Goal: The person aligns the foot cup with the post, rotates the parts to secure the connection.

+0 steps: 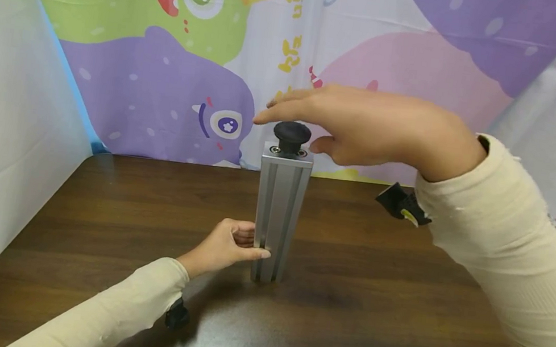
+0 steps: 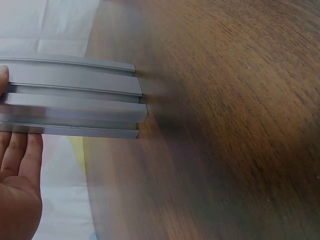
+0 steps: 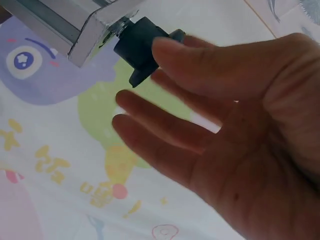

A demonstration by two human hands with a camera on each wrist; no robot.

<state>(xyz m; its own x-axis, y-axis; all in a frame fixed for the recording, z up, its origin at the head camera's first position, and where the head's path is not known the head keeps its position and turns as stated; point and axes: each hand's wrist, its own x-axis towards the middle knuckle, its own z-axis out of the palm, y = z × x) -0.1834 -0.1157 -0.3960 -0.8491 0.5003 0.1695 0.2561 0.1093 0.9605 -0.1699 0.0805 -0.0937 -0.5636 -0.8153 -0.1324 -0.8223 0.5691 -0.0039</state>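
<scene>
A silver slotted aluminium profile (image 1: 280, 211) stands upright in the middle of the head view, its lower end close over the wooden table. My left hand (image 1: 222, 247) grips it low down, thumb on the near face and fingers around the left and back. A black mushroom-shaped knob (image 1: 292, 135) sits on the profile's top end between two screws. In the right wrist view, a bit of threaded stud (image 3: 121, 26) shows beneath the knob. Around the knob is my right hand (image 1: 376, 126), fingers stretched out above and past it, thumb at its right side.
The dark wooden table (image 1: 370, 310) spreads beneath the hands. A printed cartoon curtain (image 1: 164, 86) hangs behind, with white cloth walls (image 1: 4, 91) at both sides. Black wrist straps (image 1: 176, 315) hang below the cream sleeves (image 1: 498, 233).
</scene>
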